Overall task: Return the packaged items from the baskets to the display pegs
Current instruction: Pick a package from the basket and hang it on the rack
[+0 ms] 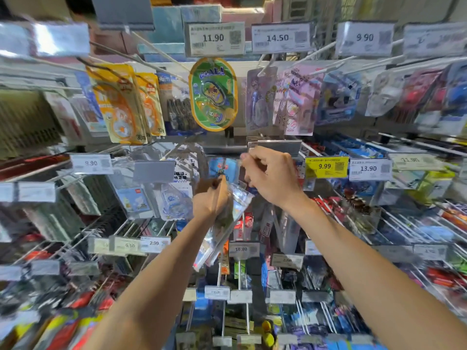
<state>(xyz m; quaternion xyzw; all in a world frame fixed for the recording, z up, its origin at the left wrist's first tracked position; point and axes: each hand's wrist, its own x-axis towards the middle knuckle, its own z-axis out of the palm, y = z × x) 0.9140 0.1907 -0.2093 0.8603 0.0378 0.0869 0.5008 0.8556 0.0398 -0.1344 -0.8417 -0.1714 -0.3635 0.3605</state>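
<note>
Green oval blister pack (213, 94) hangs at twelve o'clock. Left hand (211, 198) grips clear plastic packet (228, 223); right hand (271, 178) curled at its three o'clock, grasp unclear.

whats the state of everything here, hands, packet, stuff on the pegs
left hand: grips the clear packet, raised to the pegs
clear packet: held, tilted
right hand: fingers curled below the grey tag, hold unclear
grey tag: on its peg, blank side showing
green pack: hanging on its peg
</note>
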